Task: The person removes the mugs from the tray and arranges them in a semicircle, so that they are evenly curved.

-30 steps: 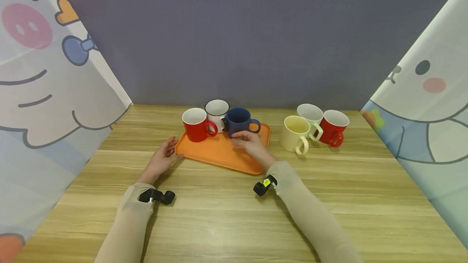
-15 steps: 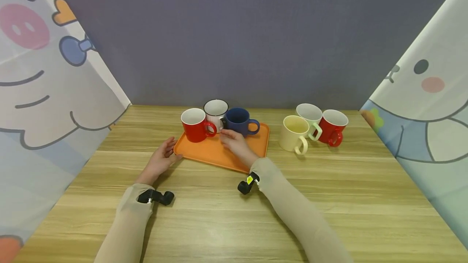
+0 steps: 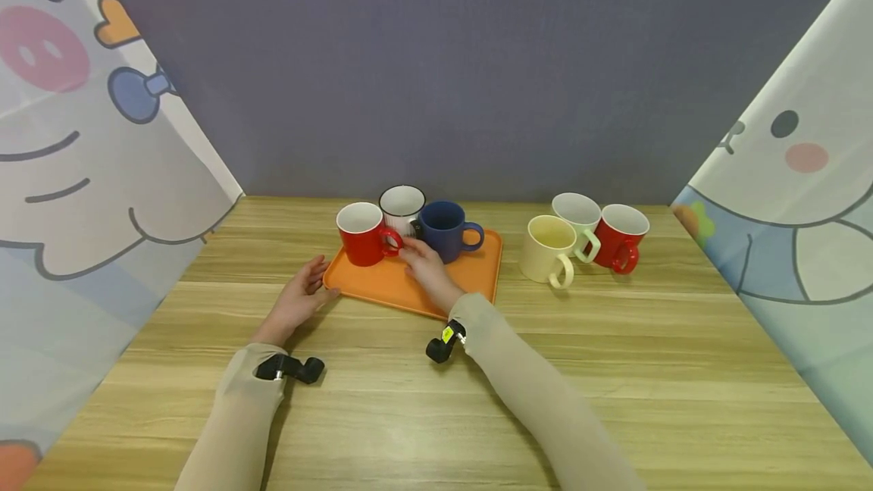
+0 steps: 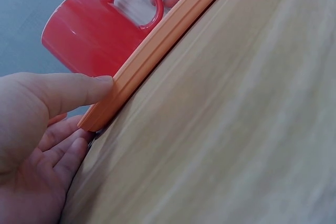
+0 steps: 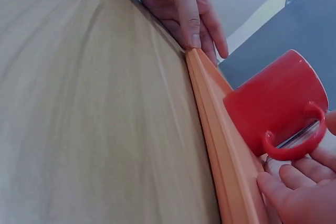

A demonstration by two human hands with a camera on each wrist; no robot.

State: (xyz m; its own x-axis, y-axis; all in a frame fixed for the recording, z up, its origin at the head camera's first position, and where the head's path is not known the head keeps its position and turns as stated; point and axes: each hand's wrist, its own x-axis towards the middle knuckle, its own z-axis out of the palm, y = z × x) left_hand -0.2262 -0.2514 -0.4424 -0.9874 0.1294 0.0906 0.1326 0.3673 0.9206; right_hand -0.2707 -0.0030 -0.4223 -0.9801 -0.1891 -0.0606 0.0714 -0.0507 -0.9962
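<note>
An orange tray lies on the wooden table, bearing a red mug, a white mug with a dark rim, and a dark blue mug. My left hand holds the tray's near left corner, thumb on the rim and fingers around the outer side. Over the tray, my right hand reaches to the red mug's handle. Its fingers are spread loosely beside that handle, and no firm grip shows. The right thumb is mostly cut off in the right wrist view.
Right of the tray stand a cream mug, a pale green mug and another red mug, close together. A grey partition rises behind the table, with patterned cloths at both sides.
My right hand has moved left across the tray, from in front of the blue mug to the red mug's handle. The left hand stays at the tray's corner; the mugs keep their places.
</note>
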